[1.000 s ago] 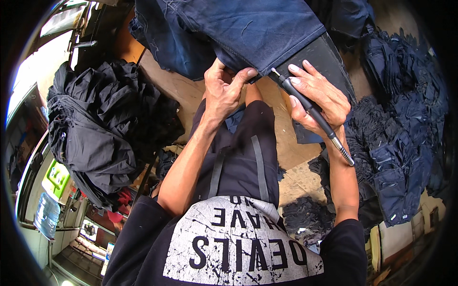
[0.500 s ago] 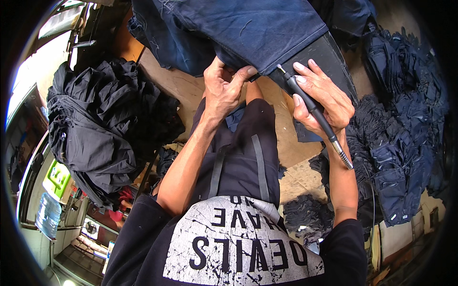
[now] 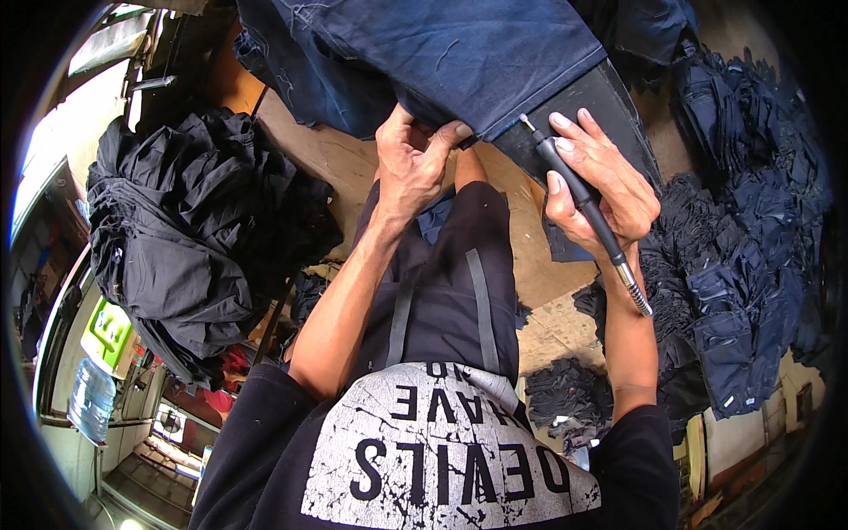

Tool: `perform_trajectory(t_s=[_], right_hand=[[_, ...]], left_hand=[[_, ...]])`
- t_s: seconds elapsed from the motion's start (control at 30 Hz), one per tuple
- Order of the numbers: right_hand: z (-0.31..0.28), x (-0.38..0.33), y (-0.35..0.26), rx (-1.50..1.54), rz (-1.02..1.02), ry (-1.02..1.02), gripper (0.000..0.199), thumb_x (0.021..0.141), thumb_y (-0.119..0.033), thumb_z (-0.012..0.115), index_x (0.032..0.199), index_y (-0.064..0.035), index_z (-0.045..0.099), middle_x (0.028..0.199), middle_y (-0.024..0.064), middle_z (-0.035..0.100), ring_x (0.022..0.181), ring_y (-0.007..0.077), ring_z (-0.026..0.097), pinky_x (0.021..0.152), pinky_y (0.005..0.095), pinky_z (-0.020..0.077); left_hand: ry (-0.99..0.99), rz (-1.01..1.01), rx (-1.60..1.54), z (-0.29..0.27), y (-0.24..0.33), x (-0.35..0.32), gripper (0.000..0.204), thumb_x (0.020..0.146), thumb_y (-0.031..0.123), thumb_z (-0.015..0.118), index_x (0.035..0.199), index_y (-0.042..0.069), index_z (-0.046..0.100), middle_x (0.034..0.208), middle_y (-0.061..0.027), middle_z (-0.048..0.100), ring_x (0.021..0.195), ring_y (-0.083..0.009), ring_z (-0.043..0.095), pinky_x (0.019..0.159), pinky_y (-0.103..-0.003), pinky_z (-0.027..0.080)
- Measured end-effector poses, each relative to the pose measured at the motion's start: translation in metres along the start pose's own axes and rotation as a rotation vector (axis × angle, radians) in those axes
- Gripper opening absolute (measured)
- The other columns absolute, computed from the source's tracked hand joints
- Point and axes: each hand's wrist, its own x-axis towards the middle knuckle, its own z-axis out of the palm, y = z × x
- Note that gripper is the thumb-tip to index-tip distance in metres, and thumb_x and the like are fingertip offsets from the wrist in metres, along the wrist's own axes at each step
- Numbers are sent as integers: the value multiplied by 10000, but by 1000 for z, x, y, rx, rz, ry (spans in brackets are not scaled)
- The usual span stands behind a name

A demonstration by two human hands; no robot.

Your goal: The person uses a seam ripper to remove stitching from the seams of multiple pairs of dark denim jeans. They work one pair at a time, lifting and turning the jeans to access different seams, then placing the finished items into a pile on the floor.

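Dark blue denim trousers [image 3: 442, 53] lie at the top, with one leg's hem drawn over a flat black board [image 3: 583, 115]. My left hand [image 3: 413, 163] pinches the lower corner of that hem between thumb and fingers. In my right hand [image 3: 605, 181] is a slim black rotary tool handpiece [image 3: 579, 190], held like a pen. Its thin bit points up and left, with the pale tip close to the hem's edge; whether it touches the cloth I cannot tell. A metal spring sleeve forms the handpiece's rear end, beside my right wrist.
A large heap of black garments [image 3: 194, 230] rises on the left. Stacks of dark blue and black garments [image 3: 724, 265] line the right, with a smaller dark pile [image 3: 570, 397] lower down. A green tray [image 3: 106, 334] and a clear blue water bottle [image 3: 91, 399] are at the far left.
The right hand and the rotary tool have shifted slightly right, the tip sliding a short way along the hem's edge. The left hand keeps its pinch on the denim.
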Motion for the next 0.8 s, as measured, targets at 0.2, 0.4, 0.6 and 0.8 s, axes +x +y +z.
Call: perform_trajectory(t_s=[0.2,0.4,0.6,0.8], right_hand=[[-1,0,0,-18,16,6,280,765,32,801,1045,45,796,1002,187,827,1098,380,814,1070,569,611],[-1,0,1,-15,29,26,280,768,33,796,1048,43,796,1002,186,827,1097,383,814,1076,572,606],[-1,-1,3,-21,33,38,278,766,36,791,1045,42,798,984,184,827,1097,385,814,1077,572,605],[-4,-4,-2,-13,49,64,294,770,41,782,1063,52,796,988,193,826,1091,385,816,1077,567,606]], left_hand=[[0,23,47,0,-2,1,212,987,-58,763,1185,-27,695,1052,-109,797,914,-160,760,825,-301,630],[6,31,38,2,-6,3,219,987,-52,768,1192,-30,695,1058,-100,794,920,-152,755,829,-304,627],[9,27,89,2,-8,5,242,977,-66,758,1208,-40,690,1058,-98,790,927,-156,750,843,-308,618],[17,-12,168,5,-6,3,279,970,-75,714,1244,-41,675,1111,-99,781,1000,-172,736,905,-314,586]])
